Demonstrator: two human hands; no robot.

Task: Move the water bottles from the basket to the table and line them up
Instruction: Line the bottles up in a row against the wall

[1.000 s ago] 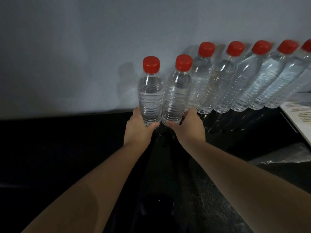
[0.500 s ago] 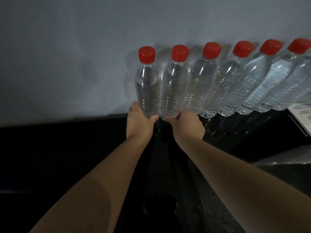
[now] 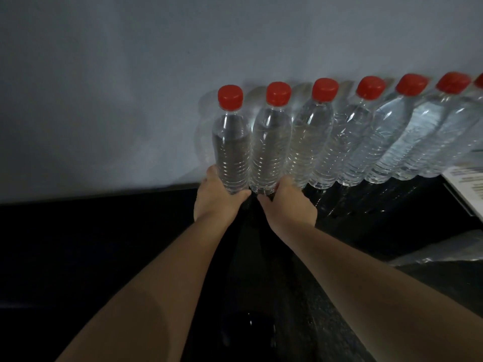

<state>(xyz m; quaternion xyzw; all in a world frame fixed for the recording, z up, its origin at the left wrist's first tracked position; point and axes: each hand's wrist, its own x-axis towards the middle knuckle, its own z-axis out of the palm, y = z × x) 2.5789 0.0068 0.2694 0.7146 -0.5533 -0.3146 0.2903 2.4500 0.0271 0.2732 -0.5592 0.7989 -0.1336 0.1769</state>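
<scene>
Ahead of me a plain pale grey wall fills the upper half of my view, dimly lit and darker toward the left. At the far right edge lies a white printed sheet, cut off by the frame, its text too blurred to read. Below it, nearer me, lies crinkled clear plastic film.

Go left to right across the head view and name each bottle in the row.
first bottle in the grip of the left hand → second bottle in the grip of the right hand → third bottle → fourth bottle → fifth bottle → sixth bottle → seventh bottle, cut by the frame edge.
</scene>
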